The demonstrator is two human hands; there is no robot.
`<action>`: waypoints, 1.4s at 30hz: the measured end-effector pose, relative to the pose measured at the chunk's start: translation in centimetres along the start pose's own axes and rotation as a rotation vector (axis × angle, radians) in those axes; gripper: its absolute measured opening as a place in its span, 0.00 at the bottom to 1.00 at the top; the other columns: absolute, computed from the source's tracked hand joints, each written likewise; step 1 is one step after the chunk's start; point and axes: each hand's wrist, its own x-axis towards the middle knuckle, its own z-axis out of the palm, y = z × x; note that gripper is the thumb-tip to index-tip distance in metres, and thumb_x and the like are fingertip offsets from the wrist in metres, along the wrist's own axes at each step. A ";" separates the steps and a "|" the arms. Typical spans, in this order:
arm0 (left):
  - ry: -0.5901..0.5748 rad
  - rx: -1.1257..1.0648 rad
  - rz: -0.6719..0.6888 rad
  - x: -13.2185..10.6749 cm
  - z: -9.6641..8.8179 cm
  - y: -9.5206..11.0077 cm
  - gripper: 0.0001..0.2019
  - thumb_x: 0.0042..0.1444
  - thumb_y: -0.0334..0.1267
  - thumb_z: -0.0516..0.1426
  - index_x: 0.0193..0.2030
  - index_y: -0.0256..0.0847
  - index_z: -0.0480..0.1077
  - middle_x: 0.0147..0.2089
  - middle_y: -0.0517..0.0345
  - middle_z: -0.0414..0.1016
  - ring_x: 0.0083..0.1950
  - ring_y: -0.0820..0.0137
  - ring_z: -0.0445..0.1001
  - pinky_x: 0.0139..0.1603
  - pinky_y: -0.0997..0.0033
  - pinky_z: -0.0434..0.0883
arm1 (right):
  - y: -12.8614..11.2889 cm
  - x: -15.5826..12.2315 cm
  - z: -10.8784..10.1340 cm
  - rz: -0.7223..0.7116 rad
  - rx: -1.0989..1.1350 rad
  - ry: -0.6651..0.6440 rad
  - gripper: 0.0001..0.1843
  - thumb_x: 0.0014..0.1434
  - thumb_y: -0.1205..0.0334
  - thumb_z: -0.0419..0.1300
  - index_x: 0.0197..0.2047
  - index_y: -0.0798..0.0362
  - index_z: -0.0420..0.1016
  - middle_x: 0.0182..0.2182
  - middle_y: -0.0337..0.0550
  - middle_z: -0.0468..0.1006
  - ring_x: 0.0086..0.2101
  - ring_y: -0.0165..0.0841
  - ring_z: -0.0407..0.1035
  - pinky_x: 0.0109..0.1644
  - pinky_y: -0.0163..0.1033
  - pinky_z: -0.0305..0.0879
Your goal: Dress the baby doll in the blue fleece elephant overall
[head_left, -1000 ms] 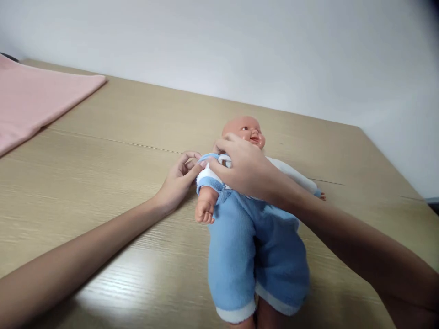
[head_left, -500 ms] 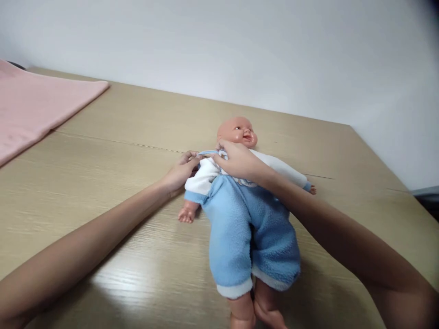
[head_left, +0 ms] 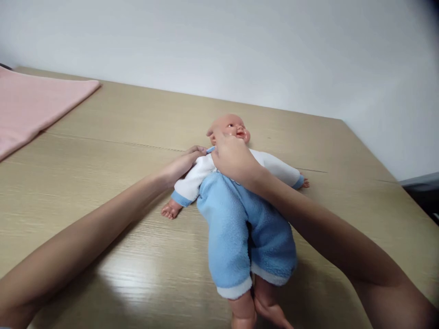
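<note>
Pink cloth (head_left: pixel 30 107) is lying flat at the table's far left corner, well apart from the work; the wooden table (head_left: pixel 103 192) is showing pale grain and a seam running across. Doll (head_left: pixel 236 201) is lying on its back mid-table, head away from the camera, and the right forearm is crossing over its chest, hiding most of the collar. Romper (head_left: pixel 240 228) is fuzzy blue fleece with white sleeves and white cuffs at the legs; the doll's head and limbs are smooth, glossy plastic. Left hand (head_left: pixel 183 162) is resting at the doll's shoulder, fingertips pinching the collar edge. Right hand (head_left: pixel 229 157) is curling closed on the fabric at the neck, just under the chin. Versus a second ago: the doll's near arm is now lying straight out through the white sleeve rather than bent against the body, and both bare feet are showing below the cuffs.
</note>
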 end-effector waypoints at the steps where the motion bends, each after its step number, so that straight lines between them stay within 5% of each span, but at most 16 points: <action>1: -0.003 0.030 -0.007 -0.8 -0.3 0.5 0.11 0.61 0.45 0.68 0.44 0.40 0.78 0.45 0.53 0.82 0.48 0.62 0.80 0.51 0.64 0.78 | -0.1 0.1 -0.1 -0.032 -0.010 -0.022 0.26 0.73 0.76 0.54 0.70 0.58 0.74 0.56 0.58 0.87 0.53 0.49 0.82 0.49 0.45 0.70; 6: -0.051 0.354 -0.039 -4.4 -1.8 2.3 0.30 0.60 0.59 0.71 0.60 0.44 0.71 0.56 0.47 0.84 0.53 0.54 0.84 0.47 0.61 0.77 | -1.0 1.4 -0.2 -0.099 -0.132 -0.110 0.15 0.75 0.70 0.58 0.54 0.56 0.87 0.53 0.59 0.89 0.51 0.50 0.82 0.45 0.45 0.71; 12: -0.137 0.896 0.044 -7.0 -3.3 1.9 0.24 0.73 0.60 0.58 0.65 0.47 0.69 0.35 0.53 0.81 0.34 0.51 0.80 0.37 0.58 0.70 | -1.3 1.8 -0.1 -0.124 -0.275 -0.058 0.24 0.67 0.82 0.52 0.50 0.61 0.89 0.46 0.67 0.88 0.47 0.53 0.83 0.39 0.45 0.70; 18: -0.150 1.275 0.136 -7.3 -4.3 1.8 0.29 0.78 0.60 0.47 0.72 0.43 0.68 0.58 0.36 0.82 0.57 0.36 0.80 0.57 0.41 0.74 | 1.3 1.5 -0.2 -0.251 -0.404 -0.034 0.16 0.68 0.77 0.58 0.46 0.58 0.88 0.47 0.63 0.87 0.41 0.47 0.81 0.35 0.45 0.63; 25: -0.056 1.341 0.186 -6.5 -4.0 1.8 0.29 0.77 0.61 0.52 0.69 0.41 0.73 0.57 0.37 0.77 0.57 0.39 0.78 0.59 0.40 0.75 | 3.0 0.4 -1.2 -0.243 0.038 0.044 0.12 0.76 0.61 0.62 0.55 0.56 0.84 0.51 0.55 0.88 0.53 0.49 0.80 0.52 0.47 0.67; 32: -0.030 1.248 0.315 -6.6 -4.1 1.9 0.32 0.73 0.60 0.56 0.74 0.40 0.68 0.70 0.35 0.74 0.70 0.38 0.69 0.72 0.31 0.68 | 8.8 -6.6 -1.7 -0.144 0.430 0.162 0.15 0.78 0.49 0.59 0.48 0.49 0.84 0.41 0.46 0.89 0.39 0.43 0.81 0.47 0.47 0.69; 36: -0.037 1.113 0.469 -6.7 -2.1 3.2 0.26 0.72 0.48 0.57 0.73 0.41 0.68 0.72 0.37 0.72 0.73 0.42 0.68 0.74 0.36 0.68 | 12.8 -11.3 -0.8 -0.078 0.432 0.177 0.14 0.78 0.47 0.60 0.49 0.44 0.82 0.44 0.48 0.89 0.43 0.47 0.83 0.50 0.52 0.72; 42: -0.142 0.980 0.630 -6.3 5.0 4.2 0.22 0.79 0.48 0.55 0.71 0.40 0.70 0.74 0.38 0.73 0.77 0.48 0.68 0.78 0.42 0.65 | 16.3 -15.0 2.4 -0.158 0.504 0.135 0.08 0.77 0.51 0.63 0.49 0.43 0.80 0.46 0.48 0.87 0.49 0.50 0.80 0.56 0.57 0.71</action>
